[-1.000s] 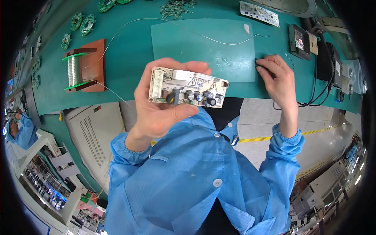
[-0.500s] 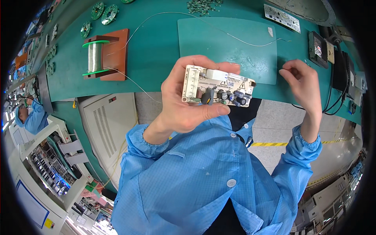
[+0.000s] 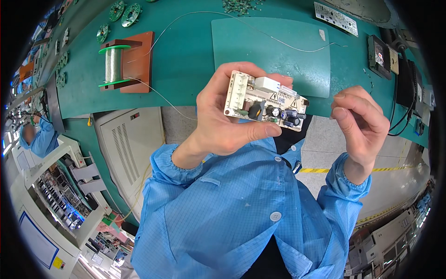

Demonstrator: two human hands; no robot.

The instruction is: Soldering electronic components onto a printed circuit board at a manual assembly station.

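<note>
My left hand [image 3: 223, 123] is closed round a white circuit board [image 3: 242, 114], its thumb along the lower edge and fingers behind the upper edge. The board is tilted, component side up: a long white connector at its left end, a white block and several round capacitors. Apart from the board on the right is my right hand [image 3: 360, 125], its thumb and fingers curled together in a pinch. Whatever sits at its fingertips is too small to make out.
A spool of solder wire [image 3: 113, 65] stands on a brown holder [image 3: 139, 60], its wire arching over a green mat [image 3: 274, 46]. Round green boards [image 3: 131, 15], a pile of small parts [image 3: 241, 6], a white board [image 3: 335, 18] and a black device [image 3: 378, 56] lie on the bench [image 3: 181, 74].
My left hand has shifted slightly right with the circuit board, which has tipped a little clockwise. My right hand has come lower and turned, its thumb and fingertips now facing the board.
</note>
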